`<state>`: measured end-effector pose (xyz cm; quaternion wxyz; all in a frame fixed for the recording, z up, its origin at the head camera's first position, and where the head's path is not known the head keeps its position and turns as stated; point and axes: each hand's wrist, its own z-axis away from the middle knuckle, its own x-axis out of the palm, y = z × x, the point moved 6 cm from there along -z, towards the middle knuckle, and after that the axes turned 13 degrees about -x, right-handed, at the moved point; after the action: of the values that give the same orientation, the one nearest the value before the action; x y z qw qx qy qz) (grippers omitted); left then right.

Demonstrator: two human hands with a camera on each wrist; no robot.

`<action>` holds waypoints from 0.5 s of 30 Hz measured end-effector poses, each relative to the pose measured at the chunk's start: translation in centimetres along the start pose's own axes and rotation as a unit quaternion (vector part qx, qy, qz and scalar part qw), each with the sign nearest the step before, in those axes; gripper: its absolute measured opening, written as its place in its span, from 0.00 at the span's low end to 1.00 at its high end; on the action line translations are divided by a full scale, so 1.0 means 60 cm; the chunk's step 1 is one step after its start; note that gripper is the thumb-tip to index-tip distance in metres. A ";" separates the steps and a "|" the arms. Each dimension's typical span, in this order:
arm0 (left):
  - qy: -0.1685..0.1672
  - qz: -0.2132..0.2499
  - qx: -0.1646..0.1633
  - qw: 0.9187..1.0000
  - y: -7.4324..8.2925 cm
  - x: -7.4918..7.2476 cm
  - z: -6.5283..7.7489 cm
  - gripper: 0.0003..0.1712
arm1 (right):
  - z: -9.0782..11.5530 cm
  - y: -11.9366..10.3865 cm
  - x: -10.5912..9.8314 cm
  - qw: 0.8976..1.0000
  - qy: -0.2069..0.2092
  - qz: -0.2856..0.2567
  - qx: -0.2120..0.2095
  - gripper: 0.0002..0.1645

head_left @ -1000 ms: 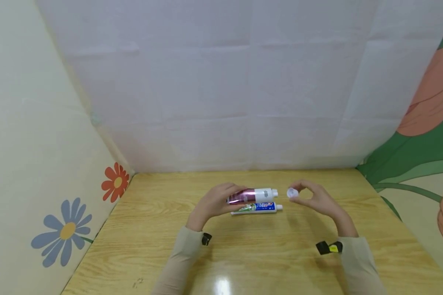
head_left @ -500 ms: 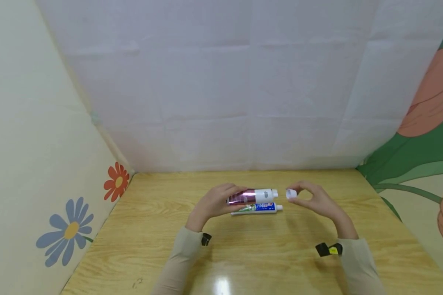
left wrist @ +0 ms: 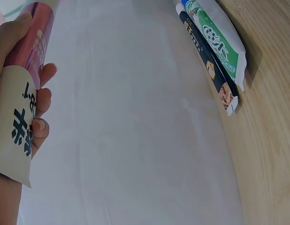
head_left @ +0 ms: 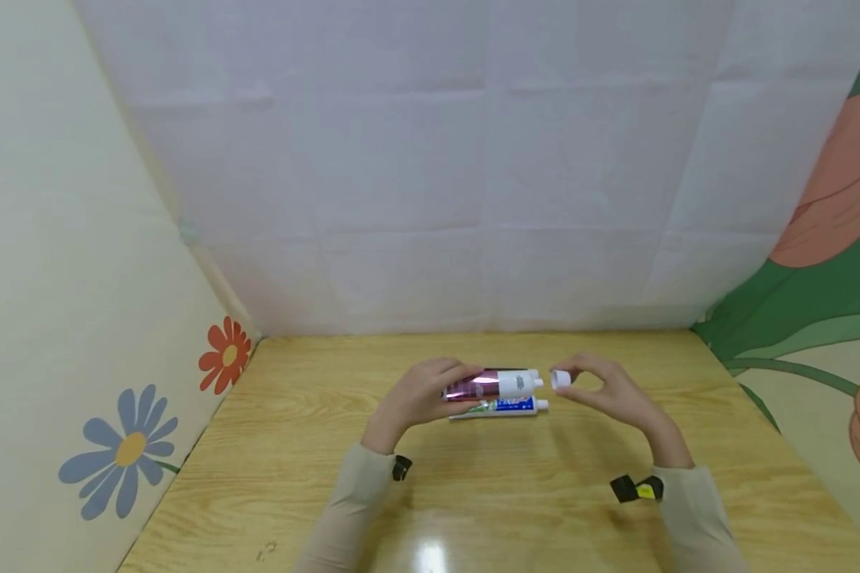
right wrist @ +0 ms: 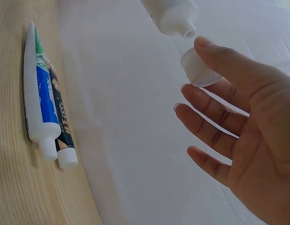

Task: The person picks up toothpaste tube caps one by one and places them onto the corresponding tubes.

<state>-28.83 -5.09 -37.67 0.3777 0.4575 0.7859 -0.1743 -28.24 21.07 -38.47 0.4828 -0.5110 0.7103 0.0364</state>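
My left hand [head_left: 424,391] grips a maroon and white toothpaste tube [head_left: 489,385] above the table, its bare nozzle pointing right. In the left wrist view the tube's cream crimped end [left wrist: 16,119] sticks out below the curled fingers. My right hand [head_left: 611,387] pinches a white cap [right wrist: 197,68] between thumb and forefinger, the other fingers spread apart. The cap's open side faces the nozzle [right wrist: 188,31], with a small gap between them. Below the held tube lies a blue, green and white toothpaste tube [right wrist: 45,93] with its cap on.
A black toothpaste tube [right wrist: 63,117] with a white cap lies on the wooden table [head_left: 315,493], right beside the blue and green one. A white cloth [head_left: 430,199] hangs at the table's back edge. Flower-print panels [head_left: 115,318] stand at both sides.
The cap has turned so its opening faces the nozzle, and my right hand has moved slightly left with it. The gap to the tube has narrowed; the left hand has barely moved.
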 end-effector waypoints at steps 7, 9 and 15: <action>0.010 -0.007 0.011 1.000 0.006 -0.001 -0.002 0.28 | -0.003 -0.014 0.000 1.000 -0.008 0.001 0.016 0.18; 0.010 -0.009 0.014 1.000 0.008 0.000 -0.002 0.28 | -0.001 -0.008 0.003 1.000 -0.009 -0.004 0.019 0.18; 0.020 -0.018 0.020 0.999 0.010 0.001 -0.002 0.29 | -0.003 -0.017 0.005 1.000 -0.016 -0.008 0.014 0.18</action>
<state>-28.40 -4.66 -37.56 0.3493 0.4544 0.7977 -0.1878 -27.56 20.28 -38.14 0.5011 -0.5092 0.6990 0.0308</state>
